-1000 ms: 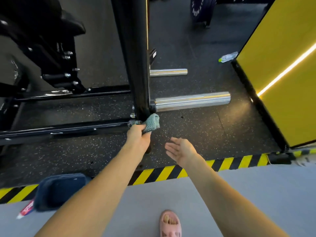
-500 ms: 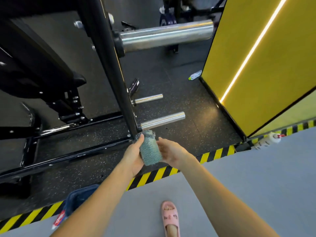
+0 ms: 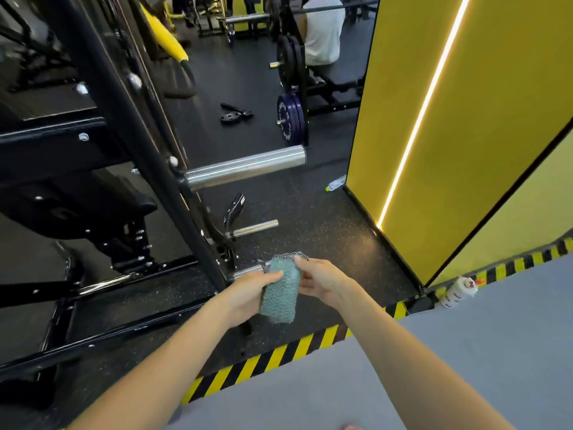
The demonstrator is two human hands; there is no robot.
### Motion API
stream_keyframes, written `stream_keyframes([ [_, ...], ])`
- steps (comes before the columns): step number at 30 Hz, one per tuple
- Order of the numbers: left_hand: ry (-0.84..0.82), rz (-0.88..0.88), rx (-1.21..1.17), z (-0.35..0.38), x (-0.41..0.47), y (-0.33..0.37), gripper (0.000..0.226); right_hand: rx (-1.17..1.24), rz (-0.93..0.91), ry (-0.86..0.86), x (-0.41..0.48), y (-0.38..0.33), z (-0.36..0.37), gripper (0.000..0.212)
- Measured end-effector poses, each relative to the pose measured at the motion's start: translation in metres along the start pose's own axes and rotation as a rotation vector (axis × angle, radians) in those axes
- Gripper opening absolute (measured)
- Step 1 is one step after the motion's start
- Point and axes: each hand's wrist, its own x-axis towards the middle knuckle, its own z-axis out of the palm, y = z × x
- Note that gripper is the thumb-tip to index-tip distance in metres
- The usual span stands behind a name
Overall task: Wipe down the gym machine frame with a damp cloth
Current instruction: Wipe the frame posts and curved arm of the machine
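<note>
- Holds a folded teal cloth [image 3: 280,293] upright between both hands, above the speckled black floor [image 3: 325,237], just right of the foot of the machine frame [image 3: 176,200] and clear of it.
- Grips the cloth's left edge with the left hand [image 3: 251,291]: thumb laid across the front, fingers curled behind and mostly hidden.
- Pinches the top right corner with the right hand [image 3: 322,282]: thumb on top, fingers bent round the back edge.
- Shows a darker woven hem along the cloth's top and a ragged lower edge.
- Faces the frame's black slanted upright, with a thick chrome peg [image 3: 245,169] jutting right higher up and a thin chrome peg [image 3: 254,228] lower, both beyond the cloth.
- Takes in a black seat pad [image 3: 102,200] and a low base rail [image 3: 124,332] left of the upright.
- Reaches both forearms across a yellow-and-black hazard stripe [image 3: 263,363] bordering the grey floor [image 3: 465,352].
- Has a yellow wall panel [image 3: 465,150] with a lit strip on the right, a white bottle [image 3: 459,291] at its near corner, and a clear bottle [image 3: 336,183] lying at its far corner.
- Catches purple weight plates [image 3: 290,122] further back.
</note>
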Motion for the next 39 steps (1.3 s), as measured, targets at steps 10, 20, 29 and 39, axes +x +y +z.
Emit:
stream_keyframes([
  [10,0.001,0.144,0.104,0.105,0.047,0.097,0.034,-0.176,-0.018,-0.021,-0.019,-0.136,-0.105,0.042],
  [20,0.198,0.244,0.11,0.062,0.033,0.189,0.026,-0.026,-0.199,-0.188,0.026,-0.246,-0.046,0.015],
  [29,0.32,0.527,-0.257,0.018,0.056,0.289,0.024,-0.129,-0.239,-0.303,0.081,-0.337,-0.005,0.022],
  [39,0.479,0.754,-0.646,-0.007,0.112,0.348,0.027,-0.141,-0.216,-0.528,0.178,-0.404,0.044,0.035],
])
